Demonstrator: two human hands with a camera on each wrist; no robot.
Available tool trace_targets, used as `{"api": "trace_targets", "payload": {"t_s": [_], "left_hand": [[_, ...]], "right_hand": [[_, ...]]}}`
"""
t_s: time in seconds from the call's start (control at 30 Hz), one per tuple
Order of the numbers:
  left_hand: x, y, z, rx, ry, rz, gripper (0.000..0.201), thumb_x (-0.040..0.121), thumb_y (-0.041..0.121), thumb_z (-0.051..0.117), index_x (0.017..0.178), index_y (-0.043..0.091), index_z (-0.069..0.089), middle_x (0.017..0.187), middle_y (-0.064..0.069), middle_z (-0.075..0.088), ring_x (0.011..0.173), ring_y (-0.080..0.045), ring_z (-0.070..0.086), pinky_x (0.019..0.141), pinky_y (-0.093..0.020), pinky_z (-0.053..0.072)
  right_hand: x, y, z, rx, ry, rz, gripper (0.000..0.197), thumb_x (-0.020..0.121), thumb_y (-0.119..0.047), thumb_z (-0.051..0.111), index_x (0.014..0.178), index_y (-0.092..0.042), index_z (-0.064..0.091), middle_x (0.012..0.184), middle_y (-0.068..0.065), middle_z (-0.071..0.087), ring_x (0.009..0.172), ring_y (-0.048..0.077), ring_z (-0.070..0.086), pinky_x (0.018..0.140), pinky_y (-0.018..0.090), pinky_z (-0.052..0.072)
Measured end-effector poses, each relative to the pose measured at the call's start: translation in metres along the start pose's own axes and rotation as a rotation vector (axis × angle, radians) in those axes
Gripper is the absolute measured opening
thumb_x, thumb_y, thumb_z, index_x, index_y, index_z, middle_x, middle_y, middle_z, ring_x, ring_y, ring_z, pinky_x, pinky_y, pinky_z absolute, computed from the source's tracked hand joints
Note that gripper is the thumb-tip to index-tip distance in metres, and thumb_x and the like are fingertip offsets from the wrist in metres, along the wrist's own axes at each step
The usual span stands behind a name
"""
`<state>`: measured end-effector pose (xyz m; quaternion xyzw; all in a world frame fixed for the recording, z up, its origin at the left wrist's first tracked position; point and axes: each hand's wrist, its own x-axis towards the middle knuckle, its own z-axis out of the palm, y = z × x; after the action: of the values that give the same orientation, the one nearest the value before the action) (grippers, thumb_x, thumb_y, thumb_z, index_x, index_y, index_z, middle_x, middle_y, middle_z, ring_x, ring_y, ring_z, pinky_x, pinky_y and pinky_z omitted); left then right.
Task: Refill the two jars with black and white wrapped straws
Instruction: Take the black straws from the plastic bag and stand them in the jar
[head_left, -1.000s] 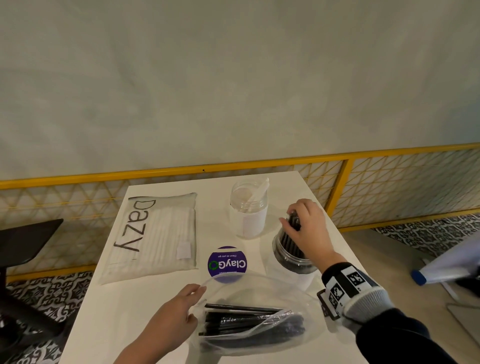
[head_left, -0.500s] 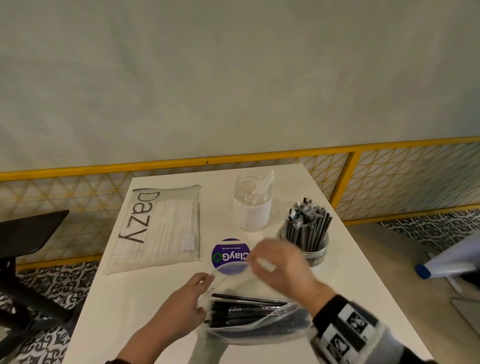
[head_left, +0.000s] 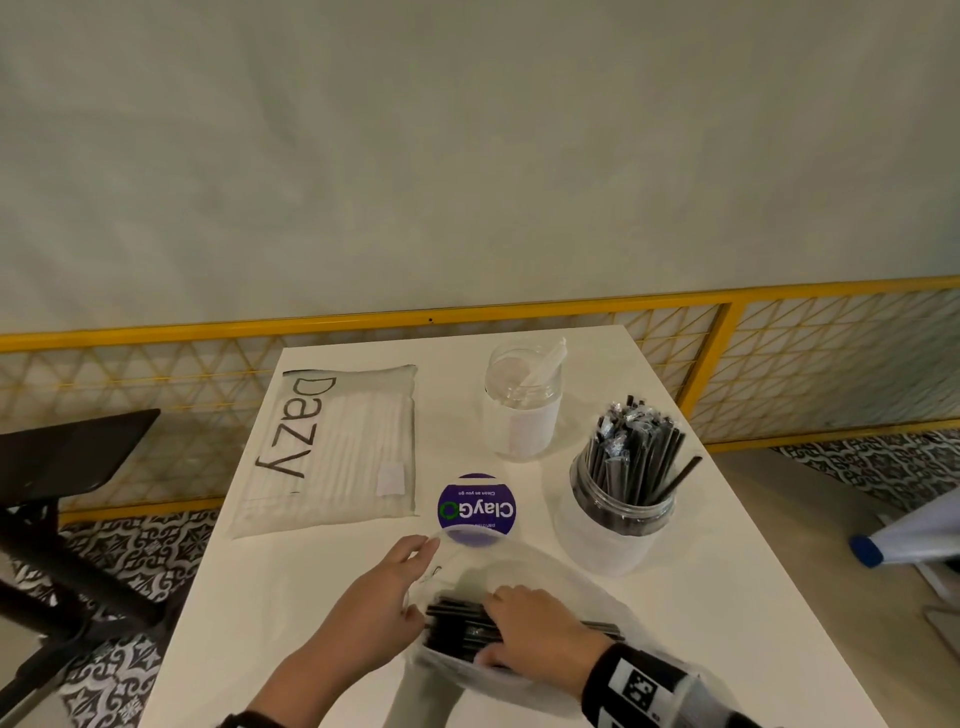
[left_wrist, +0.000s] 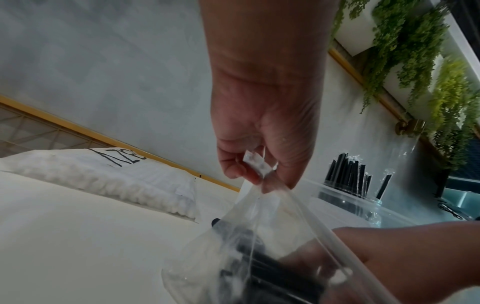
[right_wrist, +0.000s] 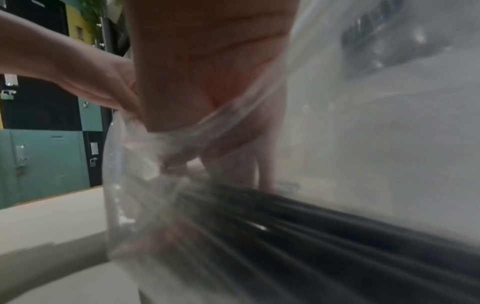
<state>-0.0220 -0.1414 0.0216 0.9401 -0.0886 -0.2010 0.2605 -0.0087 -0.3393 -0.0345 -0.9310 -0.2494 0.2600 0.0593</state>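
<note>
From the head view, the left hand (head_left: 374, 608) pinches the rim of a clear plastic bag (head_left: 545, 571) lying on the white table (head_left: 322, 597) at the near edge, holding its mouth open; the right hand (head_left: 535, 631) is inside that mouth, fingers curled down over a bundle of black wrapped straws (head_left: 457, 621), though whether it has closed fully round them cannot be told here; to the right stands the black-straw jar (head_left: 618, 514), already well stocked with straws standing upright and fanning out; behind it and just left, the white-straw jar (head_left: 522, 410) holds what looks like a single white straw; the sealed DaZY pack of white straws (head_left: 337, 447) lies flat at the far left, untouched; a round purple sticker (head_left: 477, 506) sits between pack and bag. From the left wrist view, the thumb and fingers (left_wrist: 233, 168) grip the bag's edge, a small white tab showing between them, and the film stretches down toward the dark straws. From the right wrist view, the picture is blurred; the right hand's fingers (right_wrist: 262, 164) reach into the bag just above the straws, the film bunched round the wrist. By my reading the black jar is mostly filled and another handful is being fetched; the white jar is hardly begun, its pack not yet opened.
</note>
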Motion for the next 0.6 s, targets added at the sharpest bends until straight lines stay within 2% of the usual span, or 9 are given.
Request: {"api": "trace_targets", "payload": {"t_s": [0.07,0.13,0.2,0.4,0.5,0.6], "left_hand": [[0.001,0.002,0.0,0.016,-0.007,0.008,0.072,0.084,0.009,0.05,0.148,0.028,0.022,0.151,0.017,0.019,0.081,-0.005,0.05,0.085,-0.015,0.042],[0.001,0.003,0.001,0.034,-0.014,0.014,0.073,0.083,0.009,0.051,0.148,0.028,0.022,0.151,0.017,0.02,0.093,-0.011,0.058,0.085,-0.017,0.043],[0.001,0.004,0.002,0.042,-0.017,0.011,0.072,0.084,0.01,0.051,0.147,0.028,0.022,0.151,0.017,0.02,0.104,-0.014,0.059,0.085,-0.017,0.042],[-0.002,0.001,0.001,0.038,-0.011,-0.007,0.071,0.084,0.01,0.051,0.147,0.029,0.023,0.151,0.016,0.021,0.106,-0.015,0.059,0.088,-0.018,0.044],[0.0,-0.001,0.003,0.043,-0.013,-0.016,0.071,0.084,0.01,0.05,0.147,0.029,0.023,0.152,0.017,0.02,0.092,-0.012,0.058,0.086,-0.017,0.043],[0.003,-0.005,0.004,0.046,-0.016,-0.02,0.071,0.084,0.01,0.05,0.147,0.03,0.023,0.152,0.017,0.02,0.076,-0.007,0.047,0.082,-0.013,0.04]], "right_hand": [[0.0,-0.003,0.001,-0.026,-0.005,-0.029,0.051,0.087,-0.039,0.058,0.123,-0.004,0.049,0.12,0.019,0.052,0.107,0.037,0.051,0.089,0.043,0.04],[0.001,-0.005,0.002,-0.011,0.001,-0.03,0.05,0.085,-0.036,0.061,0.122,-0.005,0.05,0.119,0.019,0.052,0.105,0.037,0.051,0.088,0.043,0.041],[0.002,-0.005,0.002,0.037,0.004,-0.017,0.047,0.082,-0.032,0.064,0.12,-0.007,0.051,0.118,0.018,0.053,0.105,0.036,0.052,0.088,0.041,0.041],[-0.001,-0.001,-0.005,0.151,0.055,0.009,0.044,0.083,-0.033,0.067,0.116,-0.01,0.052,0.119,0.012,0.053,0.108,0.03,0.05,0.09,0.038,0.04],[-0.006,-0.002,-0.01,0.193,0.073,0.013,0.038,0.086,-0.03,0.063,0.116,-0.011,0.05,0.12,0.011,0.056,0.108,0.029,0.052,0.09,0.036,0.04],[-0.013,-0.002,-0.013,0.255,0.098,0.003,0.033,0.087,-0.022,0.058,0.116,-0.012,0.046,0.116,0.013,0.061,0.105,0.031,0.057,0.078,0.031,0.038]]}}
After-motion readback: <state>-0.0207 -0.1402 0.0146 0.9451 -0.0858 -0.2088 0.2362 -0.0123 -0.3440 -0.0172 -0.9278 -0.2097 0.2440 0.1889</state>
